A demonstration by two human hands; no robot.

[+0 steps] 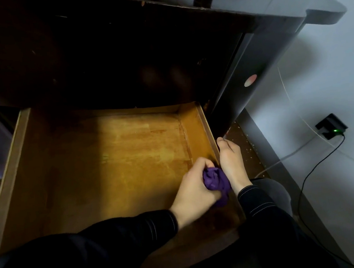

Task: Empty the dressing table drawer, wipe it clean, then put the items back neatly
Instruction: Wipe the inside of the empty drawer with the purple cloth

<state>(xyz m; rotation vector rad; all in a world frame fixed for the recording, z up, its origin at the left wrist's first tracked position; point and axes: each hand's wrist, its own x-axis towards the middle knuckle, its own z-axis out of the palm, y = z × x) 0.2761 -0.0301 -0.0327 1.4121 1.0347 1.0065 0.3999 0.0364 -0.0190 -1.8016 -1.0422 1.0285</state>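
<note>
The wooden drawer (14, 162) is pulled out from the dark dressing table (117, 52), and nothing lies on its orange-brown bottom. My left hand (195, 187) is closed around a bunched purple cloth (216, 179), which presses into the drawer's near right corner. My right hand (231, 163) rests over the drawer's right wall, fingers curled on its rim, right beside the cloth. Both arms wear dark sleeves.
A black charger (331, 126) with a green light sits on the pale floor to the right, with a black cable and a white cable trailing from it. White specks dot the dark floor strip beside the drawer. The table's glossy top juts out at the upper right.
</note>
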